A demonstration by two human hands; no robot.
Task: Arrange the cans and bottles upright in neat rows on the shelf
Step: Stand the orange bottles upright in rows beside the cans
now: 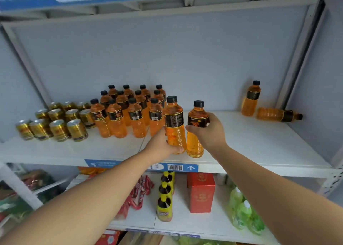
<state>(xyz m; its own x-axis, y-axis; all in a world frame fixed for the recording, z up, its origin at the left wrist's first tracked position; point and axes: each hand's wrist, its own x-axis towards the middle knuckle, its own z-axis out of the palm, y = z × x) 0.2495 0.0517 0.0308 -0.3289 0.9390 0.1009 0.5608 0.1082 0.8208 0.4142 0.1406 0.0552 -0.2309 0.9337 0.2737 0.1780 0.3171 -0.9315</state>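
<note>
White shelf (259, 142) bears gold cans (55, 122), upright orange bottles (135, 114) and 1 toppled bottle (274, 114).

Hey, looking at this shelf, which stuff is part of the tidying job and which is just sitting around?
Part of the job: left hand, right hand, left-held bottle, right-held bottle, rowed orange bottles, gold cans, lone upright bottle, toppled bottle, shelf.

Just lying about, shelf below: red box, yellow-capped bottles, green bottles, red packets.

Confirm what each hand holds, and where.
Left hand grips one orange drink bottle low on its body; right hand grips a second bottle at its black label.
</note>
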